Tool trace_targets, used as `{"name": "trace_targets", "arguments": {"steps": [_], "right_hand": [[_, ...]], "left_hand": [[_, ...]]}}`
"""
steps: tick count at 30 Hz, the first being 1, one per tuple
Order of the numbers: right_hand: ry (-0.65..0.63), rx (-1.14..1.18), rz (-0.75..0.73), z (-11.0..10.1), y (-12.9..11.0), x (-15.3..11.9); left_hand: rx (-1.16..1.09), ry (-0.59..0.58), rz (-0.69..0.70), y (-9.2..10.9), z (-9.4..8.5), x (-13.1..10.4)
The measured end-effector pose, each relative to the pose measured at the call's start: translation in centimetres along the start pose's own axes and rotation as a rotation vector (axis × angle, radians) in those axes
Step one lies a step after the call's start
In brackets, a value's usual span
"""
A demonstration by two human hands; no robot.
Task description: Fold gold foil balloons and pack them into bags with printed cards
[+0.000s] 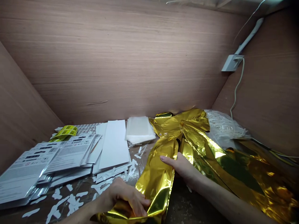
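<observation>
1. Because the foil (158, 168) at 6 o'clock looks thin and creases easily, uneven pulling between the hands could crumple or tear it. Right hand (184, 166), between 4 and 5 o'clock: its grip pinches the foil's edge, thumb on top, fingers hidden behind. Left hand (132, 197), near 7 o'clock: fingers curled against the foil's lower end; I cannot tell whether its grip is closed on it.

2. More foil (233, 168) spreads toward 4 o'clock, beside the right forearm. Sheets overlap near the top, so tugging one could drag or snag another.

3. White scraps (73, 202) litter the counter (181, 202) between 7 and 8 o'clock. Static or a sweeping left forearm could carry them onto the foil.

4. Printed packs (70, 154) lean in overlapping piles at 8 o'clock, with white cards (114, 144) beside them. They look slippery; a left elbow knock could slide them.

5. The fingers behind the foil are hidden, so a weak pinch might go unnoticed and slip.
</observation>
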State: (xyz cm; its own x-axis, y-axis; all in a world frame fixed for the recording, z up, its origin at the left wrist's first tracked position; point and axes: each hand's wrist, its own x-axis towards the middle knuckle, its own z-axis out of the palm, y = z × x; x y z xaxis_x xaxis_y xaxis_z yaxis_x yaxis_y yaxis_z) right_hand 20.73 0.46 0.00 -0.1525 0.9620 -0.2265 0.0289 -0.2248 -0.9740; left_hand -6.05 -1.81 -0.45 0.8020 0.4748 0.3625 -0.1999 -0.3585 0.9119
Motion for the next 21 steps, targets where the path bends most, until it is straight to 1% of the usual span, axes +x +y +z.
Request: {"name": "trace_targets", "arguments": {"steps": [1, 3, 5, 8, 11, 13, 15, 18, 21], "right_hand": [[0.021, -0.021, -0.028, -0.1, -0.1, 0.0], [0.057, -0.099, -0.090, -0.4, -0.4, 0.0], [0.107, -0.200, -0.160, -0.9, -0.7, 0.1], [0.189, -0.280, -0.239, -2.0, -1.0, 0.3], [0.195, -0.260, -0.185, -3.1, -1.0, 0.7], [0.197, -0.247, -0.130, -3.5, -0.7, 1.1], [0.217, -0.271, -0.123, -3.7, -0.4, 1.4], [0.237, -0.341, -0.180, -3.6, -0.2, 1.6], [0.240, -0.434, -0.215, -3.2, 0.0, 1.5]], "left_hand": [[0.059, -0.049, 0.007, 0.1, -0.1, 0.1], [0.154, -0.070, 0.032, 0.0, -0.3, 0.1], [0.211, -0.057, 0.075, -0.5, -0.4, -0.1], [0.257, 0.017, 0.145, -1.4, -0.7, -0.5], [0.360, 0.081, 0.204, -2.4, -1.3, -1.0], [0.424, 0.085, 0.217, -2.8, -1.8, -1.2], [0.463, 0.064, 0.228, -3.0, -2.2, -1.2], [0.505, -0.008, 0.234, -3.2, -2.3, -1.3], [0.530, -0.028, 0.216, -3.3, -2.2, -1.4]]}}
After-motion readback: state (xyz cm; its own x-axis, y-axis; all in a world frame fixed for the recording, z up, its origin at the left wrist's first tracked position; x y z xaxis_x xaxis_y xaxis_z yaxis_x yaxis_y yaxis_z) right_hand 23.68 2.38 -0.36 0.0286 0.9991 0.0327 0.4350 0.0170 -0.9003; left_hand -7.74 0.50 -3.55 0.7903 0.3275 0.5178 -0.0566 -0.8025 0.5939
